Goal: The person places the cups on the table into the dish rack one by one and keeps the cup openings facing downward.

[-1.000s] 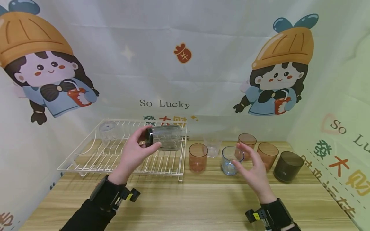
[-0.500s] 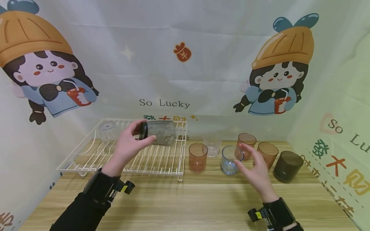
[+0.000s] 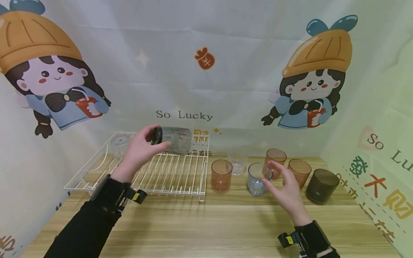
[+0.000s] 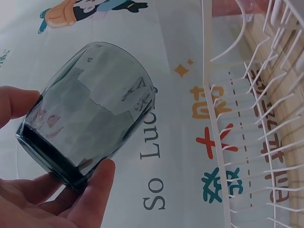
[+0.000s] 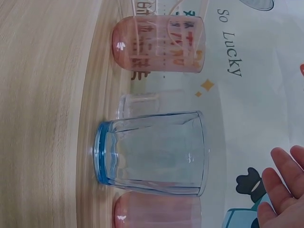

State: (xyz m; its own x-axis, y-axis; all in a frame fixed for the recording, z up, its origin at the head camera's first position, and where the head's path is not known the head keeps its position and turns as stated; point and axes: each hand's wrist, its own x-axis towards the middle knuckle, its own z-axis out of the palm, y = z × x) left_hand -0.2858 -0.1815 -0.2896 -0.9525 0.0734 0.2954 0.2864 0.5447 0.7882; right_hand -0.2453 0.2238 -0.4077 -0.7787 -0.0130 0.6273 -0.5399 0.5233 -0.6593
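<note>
My left hand grips a dark grey-blue glass by its base, holding it on its side above the white wire rack. In the left wrist view my fingers wrap the thick base of that glass, its mouth pointing toward the backdrop. My right hand hovers with fingers straight just right of a blue glass, not touching it. The right wrist view shows the blue glass upright on the table with my fingertips apart from it.
A clear glass sits upside down at the rack's back left. On the wooden table stand an orange glass, a clear glass, two more orange glasses and a dark grey glass. Printed cloth walls enclose the back and sides.
My left hand has carried the dark glass up, left and toward the back of the rack. My right hand has barely moved.
</note>
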